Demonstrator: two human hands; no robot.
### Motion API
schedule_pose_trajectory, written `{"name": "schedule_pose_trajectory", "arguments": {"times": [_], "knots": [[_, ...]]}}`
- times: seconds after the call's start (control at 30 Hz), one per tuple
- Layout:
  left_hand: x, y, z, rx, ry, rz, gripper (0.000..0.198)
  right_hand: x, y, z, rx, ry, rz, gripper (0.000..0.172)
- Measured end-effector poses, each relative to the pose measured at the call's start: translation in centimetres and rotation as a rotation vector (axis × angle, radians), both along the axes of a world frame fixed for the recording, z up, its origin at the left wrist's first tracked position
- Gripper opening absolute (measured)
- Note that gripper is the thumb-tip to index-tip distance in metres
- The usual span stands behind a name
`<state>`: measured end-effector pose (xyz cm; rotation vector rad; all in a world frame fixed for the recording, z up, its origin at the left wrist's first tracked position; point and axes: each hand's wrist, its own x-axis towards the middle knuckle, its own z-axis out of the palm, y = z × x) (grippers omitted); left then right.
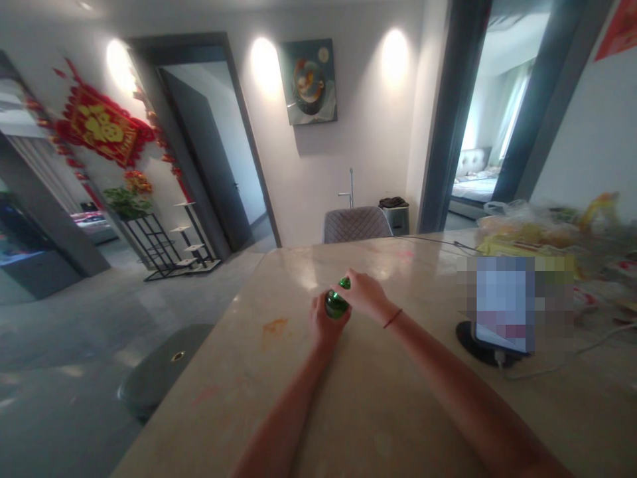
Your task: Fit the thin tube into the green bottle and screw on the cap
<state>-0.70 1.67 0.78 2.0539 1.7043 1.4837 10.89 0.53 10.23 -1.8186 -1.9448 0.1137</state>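
My left hand (326, 324) is wrapped around the round lower part of a shiny dark-green glass-like container (336, 305) over the table. Fingers of my right hand (367, 294) close on its smaller green top part (344, 283). They cover much of it, so I cannot tell whether that top is a lid or a neck, or its exact kind. A thin red string circles my right wrist.
A phone (505, 292) with a blurred screen stands on a round black stand (468, 338) at the right, its white cable trailing. Plastic bags (537, 226) pile up behind it. A padded grey chair (355, 224) is across the table, a green stool (164, 372) at the left.
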Motion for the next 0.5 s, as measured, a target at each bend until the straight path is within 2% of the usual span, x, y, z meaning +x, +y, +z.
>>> {"name": "schedule_pose_trajectory", "arguments": {"times": [0.13,0.23,0.3,0.37,0.43,0.5], "knots": [[0.2,-0.9,0.4,0.039,0.058,-0.054,0.053,0.6,0.6,-0.5,-0.054,0.025,0.007,0.051],[0.2,-1.2,0.5,0.038,0.088,-0.062,0.053,1.0,0.8,-0.6,-0.02,0.046,0.058,0.047],[0.1,-1.2,0.5,0.028,0.083,-0.059,0.051,1.7,0.8,-0.5,0.007,0.096,0.225,0.037],[0.1,-1.1,0.4,0.015,0.065,-0.04,0.051,2.5,0.8,-0.2,0.032,0.165,0.478,0.032],[0.0,-1.1,0.4,0.011,0.052,-0.026,0.05,3.3,0.9,-0.1,0.054,0.227,0.674,0.044],[0.1,-1.1,0.5,0.017,0.066,-0.035,0.05,3.7,1.0,-0.3,0.069,0.278,0.673,0.061]]}}
